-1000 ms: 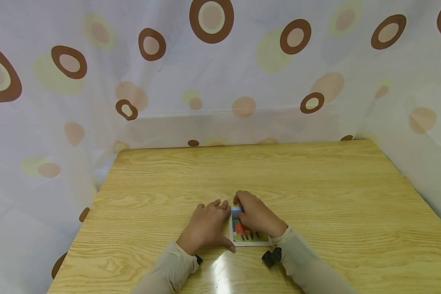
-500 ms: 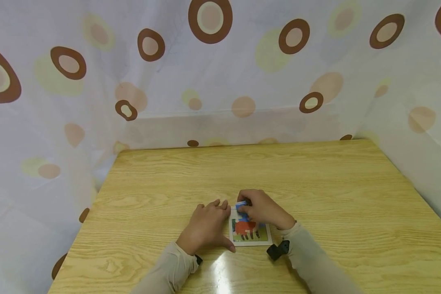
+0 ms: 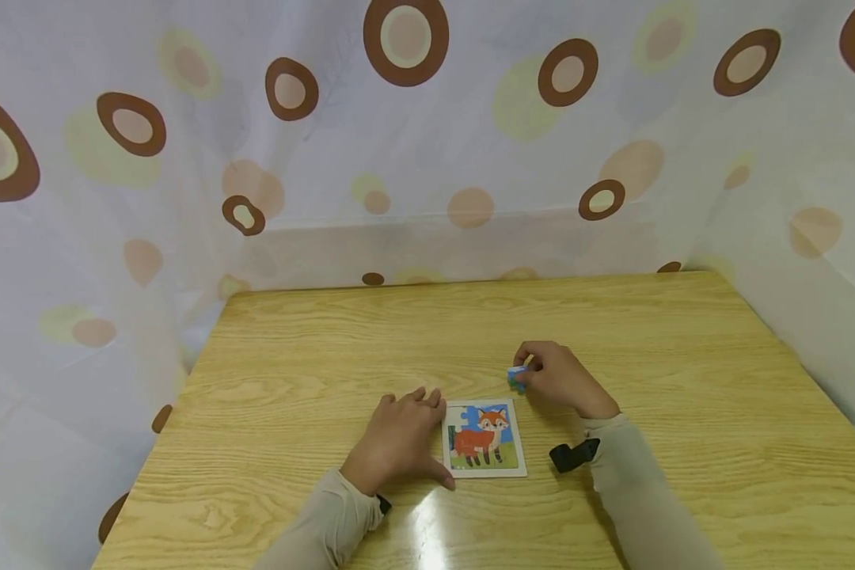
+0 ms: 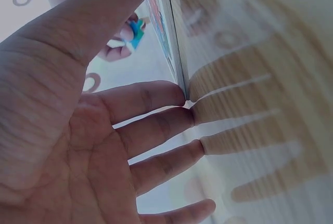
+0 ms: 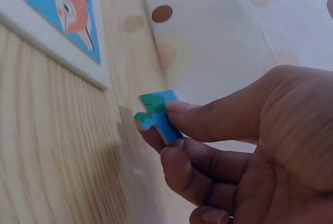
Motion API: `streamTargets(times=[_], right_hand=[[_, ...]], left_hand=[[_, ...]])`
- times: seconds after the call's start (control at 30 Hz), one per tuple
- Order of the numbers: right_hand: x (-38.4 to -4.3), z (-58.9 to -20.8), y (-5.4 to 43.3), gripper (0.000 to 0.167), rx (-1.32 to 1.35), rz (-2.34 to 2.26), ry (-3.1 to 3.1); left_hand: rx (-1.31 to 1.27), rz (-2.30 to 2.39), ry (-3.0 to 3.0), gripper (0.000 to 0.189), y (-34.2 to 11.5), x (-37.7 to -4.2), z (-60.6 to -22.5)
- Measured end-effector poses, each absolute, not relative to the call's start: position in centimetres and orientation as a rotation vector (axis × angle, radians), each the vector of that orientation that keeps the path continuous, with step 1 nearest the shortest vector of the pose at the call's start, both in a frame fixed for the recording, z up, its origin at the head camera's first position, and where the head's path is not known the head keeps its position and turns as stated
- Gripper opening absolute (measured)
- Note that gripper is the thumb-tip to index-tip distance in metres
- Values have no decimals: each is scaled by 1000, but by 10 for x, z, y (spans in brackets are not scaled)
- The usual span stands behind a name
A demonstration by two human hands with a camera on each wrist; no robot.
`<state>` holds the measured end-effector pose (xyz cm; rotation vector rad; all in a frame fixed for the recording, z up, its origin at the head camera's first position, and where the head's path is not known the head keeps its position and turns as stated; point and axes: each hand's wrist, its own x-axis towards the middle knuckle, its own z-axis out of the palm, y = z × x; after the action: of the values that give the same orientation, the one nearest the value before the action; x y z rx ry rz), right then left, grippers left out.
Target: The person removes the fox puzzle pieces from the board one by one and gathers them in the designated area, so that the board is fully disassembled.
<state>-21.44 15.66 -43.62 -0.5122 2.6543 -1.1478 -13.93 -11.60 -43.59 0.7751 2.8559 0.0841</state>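
A square fox jigsaw puzzle (image 3: 480, 443) in a white frame lies flat on the table, with a bare white gap at its upper left corner. My left hand (image 3: 402, 435) lies along the frame's left side, fingers spread and straight, thumb at the lower left corner. In the left wrist view, its fingertips (image 4: 179, 96) touch the table right at the frame's edge. Beyond the frame's upper right corner, my right hand (image 3: 559, 380) pinches a blue and green puzzle piece (image 5: 158, 115) between thumb and fingers, above the table.
The wooden table (image 3: 313, 340) reaches back to a white curtain (image 3: 413, 174) with brown and yellow round spots, which also hangs at both sides. A dark wrist camera (image 3: 573, 455) sits on the right sleeve.
My right hand has lifted the puzzle piece out of the upper left corner and carried it right and away from the frame, baring the gap. The left hand has stayed in place.
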Motion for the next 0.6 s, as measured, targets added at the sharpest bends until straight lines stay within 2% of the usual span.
streamTargets(times=[0.6], right_hand=[[-219,-442,175,11,-381,-999,2758]], left_hand=[[719,61,2842,116,-115,-134,-431]])
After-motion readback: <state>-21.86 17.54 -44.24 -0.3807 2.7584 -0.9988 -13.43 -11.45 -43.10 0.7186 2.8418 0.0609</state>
